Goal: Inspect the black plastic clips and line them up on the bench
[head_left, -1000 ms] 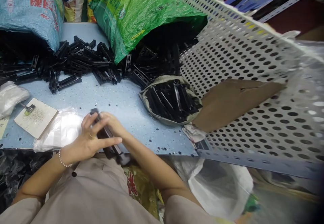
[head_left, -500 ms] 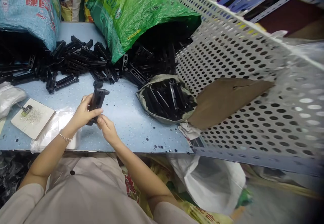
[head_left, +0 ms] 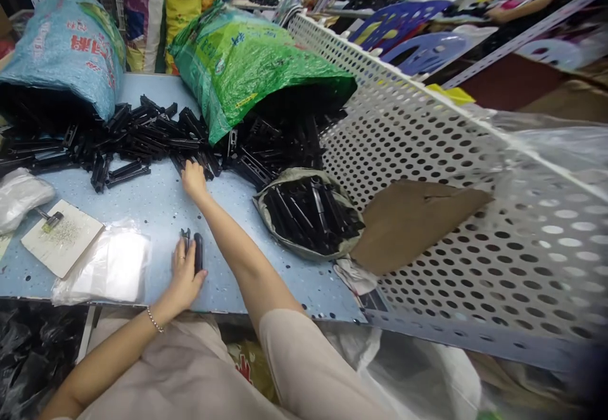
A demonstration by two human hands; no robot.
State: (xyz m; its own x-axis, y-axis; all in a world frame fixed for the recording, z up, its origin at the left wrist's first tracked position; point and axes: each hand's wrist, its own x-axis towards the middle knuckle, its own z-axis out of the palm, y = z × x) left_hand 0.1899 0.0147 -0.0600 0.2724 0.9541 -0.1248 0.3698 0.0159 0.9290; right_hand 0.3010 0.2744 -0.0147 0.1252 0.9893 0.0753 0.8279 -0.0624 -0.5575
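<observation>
My left hand (head_left: 187, 277) lies around black plastic parts (head_left: 198, 253) near the table's front edge, fingers wrapped over them. Farther forward, my right hand (head_left: 194, 180) is at the near edge of a heap of black parts (head_left: 142, 132), its fingers closed on one of them. The heap spills between a blue sack (head_left: 66, 46) and a green sack (head_left: 256, 59). To the right of my hands, a grey-green cloth bag (head_left: 280, 233) stands full of similar black parts.
A pale board (head_left: 61, 242) with a small metal tool and a stack of clear plastic bags (head_left: 111, 261) lie on the left of the blue table (head_left: 232, 208). A white perforated panel (head_left: 403, 135) and brown cardboard (head_left: 418, 223) bound the right side.
My right hand has left the held part and reached forward to the heap. My left hand has lowered to the table with black parts. The view has tilted up.
</observation>
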